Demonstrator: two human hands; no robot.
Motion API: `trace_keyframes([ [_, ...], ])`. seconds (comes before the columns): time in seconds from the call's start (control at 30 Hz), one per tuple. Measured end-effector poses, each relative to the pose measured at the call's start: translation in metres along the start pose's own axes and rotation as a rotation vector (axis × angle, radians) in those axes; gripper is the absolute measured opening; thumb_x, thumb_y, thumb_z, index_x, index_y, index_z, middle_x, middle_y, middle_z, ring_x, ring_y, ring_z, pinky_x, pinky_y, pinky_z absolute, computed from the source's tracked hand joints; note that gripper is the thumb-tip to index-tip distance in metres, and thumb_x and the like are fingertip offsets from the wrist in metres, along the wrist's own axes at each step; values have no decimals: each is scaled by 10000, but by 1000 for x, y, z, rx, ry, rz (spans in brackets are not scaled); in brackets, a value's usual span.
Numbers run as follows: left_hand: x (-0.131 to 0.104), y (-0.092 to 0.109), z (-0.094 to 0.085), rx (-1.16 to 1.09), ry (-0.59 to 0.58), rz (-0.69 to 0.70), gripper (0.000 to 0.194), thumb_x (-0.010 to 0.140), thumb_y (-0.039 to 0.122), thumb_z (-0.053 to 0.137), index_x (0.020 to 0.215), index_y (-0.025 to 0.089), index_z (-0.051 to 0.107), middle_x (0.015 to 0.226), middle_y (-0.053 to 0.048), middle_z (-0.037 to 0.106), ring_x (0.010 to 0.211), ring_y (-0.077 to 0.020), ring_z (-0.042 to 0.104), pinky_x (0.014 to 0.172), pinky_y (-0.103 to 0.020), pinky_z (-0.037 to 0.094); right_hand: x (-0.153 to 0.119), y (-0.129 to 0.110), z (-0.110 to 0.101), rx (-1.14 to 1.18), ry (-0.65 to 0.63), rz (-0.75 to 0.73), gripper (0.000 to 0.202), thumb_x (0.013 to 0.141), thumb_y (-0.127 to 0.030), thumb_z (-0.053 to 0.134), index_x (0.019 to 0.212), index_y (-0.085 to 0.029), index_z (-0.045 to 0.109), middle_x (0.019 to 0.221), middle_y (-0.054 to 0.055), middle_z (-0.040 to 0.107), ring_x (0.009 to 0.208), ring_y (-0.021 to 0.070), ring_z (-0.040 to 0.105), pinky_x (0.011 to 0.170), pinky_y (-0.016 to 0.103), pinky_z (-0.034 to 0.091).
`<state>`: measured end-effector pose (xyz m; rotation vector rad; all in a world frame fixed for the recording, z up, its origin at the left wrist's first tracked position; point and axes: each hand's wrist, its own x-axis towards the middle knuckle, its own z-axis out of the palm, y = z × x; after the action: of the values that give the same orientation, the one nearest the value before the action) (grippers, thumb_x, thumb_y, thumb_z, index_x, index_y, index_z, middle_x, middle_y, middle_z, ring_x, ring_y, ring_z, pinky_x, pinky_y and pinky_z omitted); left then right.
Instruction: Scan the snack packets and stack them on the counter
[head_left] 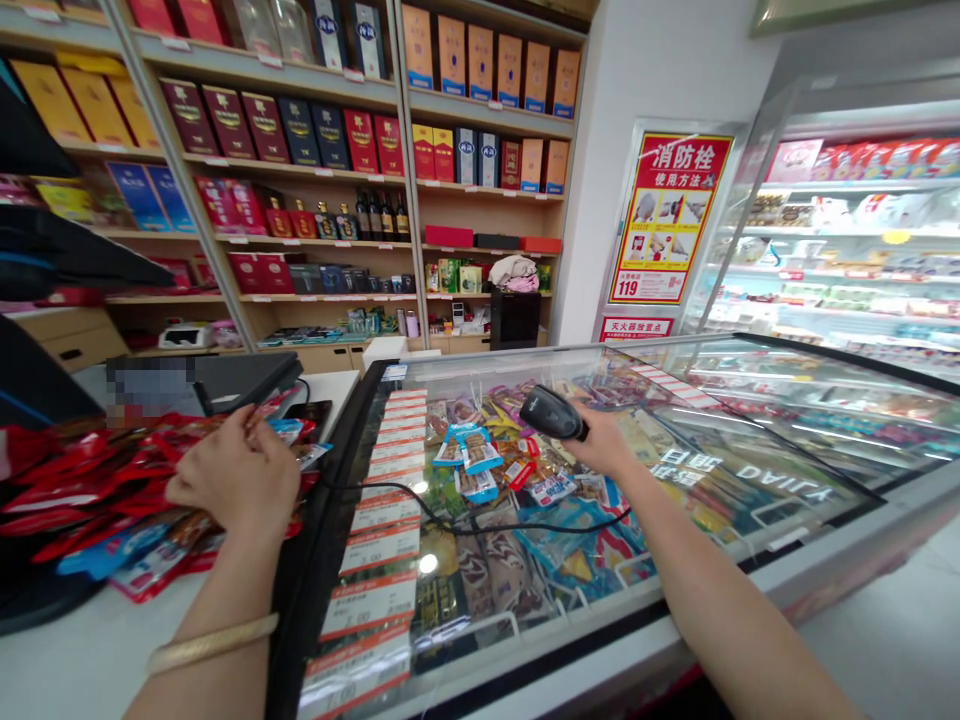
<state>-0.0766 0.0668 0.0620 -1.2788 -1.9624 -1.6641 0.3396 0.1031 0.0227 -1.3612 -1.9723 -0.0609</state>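
Observation:
A black barcode scanner (551,412) is gripped in my right hand (600,440), above the glass top of a freezer; its cable trails left across the glass. Small blue-and-white snack packets (469,448) and red-and-white ones (521,465) lie on the glass below the scanner. At the left, my left hand (244,470) has its fingers pinched at the right edge of a heap of red snack packets (82,480). What those fingers hold, if anything, is too small to make out. A blue packet (112,550) lies at the heap's front.
The freezer (480,710) fills the middle and right, with a strip of price labels (386,560) along its left side. A dark monitor (45,370) stands at the left by a black device (255,375) on the white counter (45,670). Shelves of boxes (300,130) stand behind.

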Motion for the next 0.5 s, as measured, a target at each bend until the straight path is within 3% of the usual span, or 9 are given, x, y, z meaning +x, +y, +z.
trace_keyframes([
  [0.1, -8, 17, 11, -379, -76, -164, 272, 909, 309, 454, 1089, 180, 612, 1102, -76, 680, 1071, -285, 598, 998, -484, 422, 0, -8, -1, 27, 7, -22, 168, 701, -228, 628, 864, -229, 668, 862, 46, 726, 786, 219, 665, 707, 276, 484],
  [0.2, -23, 34, 23, -848, -348, -509, 198, 890, 233, 478, 1016, 158, 611, 1003, -66, 705, 868, -210, 675, 842, -387, 544, -2, -18, -1, 76, 15, -69, 120, 706, -263, 652, 813, -209, 669, 777, 42, 709, 711, 203, 649, 661, 265, 460],
  [0.3, -35, 43, 31, -1064, -531, -769, 164, 867, 145, 479, 963, 134, 610, 965, -95, 709, 841, -216, 701, 757, -374, 582, -3, -27, -1, 154, 13, -144, 173, 733, -339, 681, 834, -199, 672, 774, 45, 708, 704, 196, 642, 649, 262, 447],
  [0.5, -38, 46, 29, -1187, -692, -927, 257, 826, 82, 496, 1046, 112, 628, 1128, -167, 681, 980, -292, 695, 808, -485, 590, -4, -34, 2, 175, -43, -248, 176, 746, -292, 666, 889, -189, 674, 845, 57, 718, 757, 195, 657, 692, 262, 463],
])
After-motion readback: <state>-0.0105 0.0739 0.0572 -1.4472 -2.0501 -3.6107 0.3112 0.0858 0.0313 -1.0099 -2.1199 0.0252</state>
